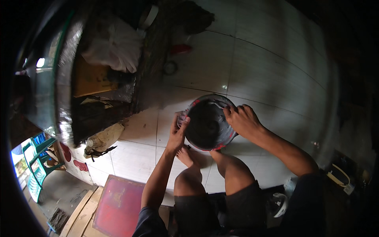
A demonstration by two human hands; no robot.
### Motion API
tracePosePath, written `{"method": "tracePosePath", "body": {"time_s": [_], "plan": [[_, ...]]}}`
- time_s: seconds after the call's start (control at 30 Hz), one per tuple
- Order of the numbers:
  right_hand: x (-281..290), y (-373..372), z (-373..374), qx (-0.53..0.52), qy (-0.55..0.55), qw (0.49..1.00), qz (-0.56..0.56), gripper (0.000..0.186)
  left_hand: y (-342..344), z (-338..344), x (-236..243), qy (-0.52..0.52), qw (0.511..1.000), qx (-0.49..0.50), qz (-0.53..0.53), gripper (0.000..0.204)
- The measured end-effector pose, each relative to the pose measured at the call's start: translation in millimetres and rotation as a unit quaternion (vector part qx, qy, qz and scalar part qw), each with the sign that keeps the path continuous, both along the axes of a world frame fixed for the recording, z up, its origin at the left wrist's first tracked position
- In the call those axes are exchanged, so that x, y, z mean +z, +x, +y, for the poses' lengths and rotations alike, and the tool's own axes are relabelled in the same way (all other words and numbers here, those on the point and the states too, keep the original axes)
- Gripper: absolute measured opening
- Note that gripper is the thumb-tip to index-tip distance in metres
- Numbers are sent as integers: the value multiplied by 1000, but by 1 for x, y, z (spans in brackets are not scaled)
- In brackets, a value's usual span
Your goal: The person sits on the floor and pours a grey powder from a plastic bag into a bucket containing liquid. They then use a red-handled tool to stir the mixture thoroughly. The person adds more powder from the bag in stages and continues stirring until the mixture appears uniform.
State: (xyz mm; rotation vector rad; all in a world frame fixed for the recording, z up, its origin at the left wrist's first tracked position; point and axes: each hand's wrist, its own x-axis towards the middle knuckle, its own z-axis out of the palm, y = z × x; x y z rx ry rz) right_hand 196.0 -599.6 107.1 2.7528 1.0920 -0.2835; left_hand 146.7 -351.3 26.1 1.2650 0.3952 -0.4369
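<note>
A round, hollow, dark bowl-shaped thing (208, 122) is held before my knees, its opening turned toward me. Grey and red patches show along its rim; whether it is a basin or an upturned helmet I cannot tell. My left hand (177, 132) grips its left edge, thumb over the rim and fingers behind. Something pale and crinkled (181, 117) shows by those fingers. On the upper right of the rim, my right hand (241, 118) is closed, its fingers bent over the edge toward the inside. Whatever may lie under those fingertips is hidden.
White floor tiles (272, 71) spread ahead, with my bare feet on them. To the left stands a cluttered shelf (136, 89) with a white plastic bag (114, 45). A red square panel (118, 205) lies lower left, near green plastic chairs (36, 170). A white helmet-like object (280, 205) sits at lower right.
</note>
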Motion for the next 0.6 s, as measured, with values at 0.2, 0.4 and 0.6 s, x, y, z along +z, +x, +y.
{"method": "tracePosePath", "body": {"time_s": [0.2, 0.4, 0.6], "plan": [[171, -16, -21, -232, 53, 941, 242, 8, 16, -46, 146, -14, 995, 97, -5, 36], [233, -10, -33, -404, 314, 767, 387, 26, 19, -99, 235, -16, 995, 91, -21, 36], [313, 31, -53, -377, 392, 731, 412, 28, 41, -104, 308, 33, 985, 163, -45, 33]]}}
